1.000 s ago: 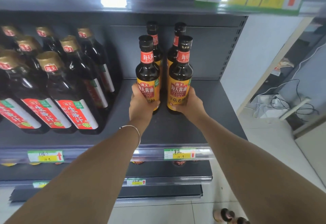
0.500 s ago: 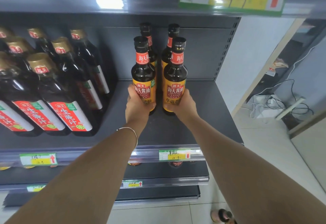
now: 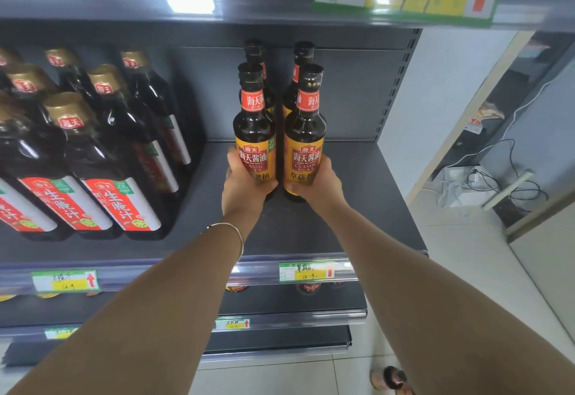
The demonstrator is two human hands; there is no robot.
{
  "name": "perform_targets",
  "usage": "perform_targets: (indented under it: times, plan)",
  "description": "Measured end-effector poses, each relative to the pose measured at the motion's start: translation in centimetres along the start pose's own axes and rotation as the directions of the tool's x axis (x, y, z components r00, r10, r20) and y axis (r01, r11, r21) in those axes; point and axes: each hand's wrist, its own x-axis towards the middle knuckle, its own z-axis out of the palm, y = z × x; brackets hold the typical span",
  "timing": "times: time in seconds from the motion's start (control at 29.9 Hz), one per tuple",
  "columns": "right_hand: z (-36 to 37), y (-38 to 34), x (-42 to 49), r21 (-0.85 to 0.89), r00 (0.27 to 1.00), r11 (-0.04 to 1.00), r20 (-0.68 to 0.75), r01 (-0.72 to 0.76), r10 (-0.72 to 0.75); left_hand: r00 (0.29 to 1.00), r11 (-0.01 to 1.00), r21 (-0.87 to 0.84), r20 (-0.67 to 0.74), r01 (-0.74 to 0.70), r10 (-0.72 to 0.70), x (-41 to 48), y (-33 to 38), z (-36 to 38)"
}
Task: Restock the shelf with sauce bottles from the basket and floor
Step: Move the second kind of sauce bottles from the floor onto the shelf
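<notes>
Two dark sauce bottles with orange labels and black caps stand side by side on the grey shelf (image 3: 357, 207). My left hand (image 3: 244, 187) grips the base of the left bottle (image 3: 253, 133). The right bottle (image 3: 305, 136) is held low down by my right hand (image 3: 320, 184). Two more of the same bottles (image 3: 303, 55) stand right behind them against the back panel. A bottle top (image 3: 390, 377) shows on the floor at the bottom right. No basket is in view.
Several larger dark bottles with gold caps and red-white labels (image 3: 102, 158) fill the shelf's left half. Price tags (image 3: 306, 271) line the shelf's front rail. Lower shelves sit below. Cables and a white box (image 3: 466, 186) lie on the floor at the right.
Both hands have pushed the two bottles a little further back on the shelf, closer to the pair behind. The grips are unchanged.
</notes>
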Motion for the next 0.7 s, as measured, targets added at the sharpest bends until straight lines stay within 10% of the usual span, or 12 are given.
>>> perform_targets:
  times: [0.2,0.4,0.7]
  plan:
    - [-1.5,-0.3,-2.7,-0.181,0.992,0.978,0.056,-0.101,0.113,0.989,0.979,0.143,-0.039,0.147,-0.143,-1.4,-0.2,-2.0]
    - [-6.1,-0.4,-7.4,-0.490,0.998,0.871,-0.060,-0.034,0.005,0.946,0.751,0.585,0.277,-0.305,0.169,-5.2,1.4,-3.0]
    - [-14.6,6.2,-16.5,-0.622,0.995,0.781,-0.095,-0.064,0.006,0.765,0.565,0.539,0.568,-0.624,0.303,-15.6,4.2,2.8]
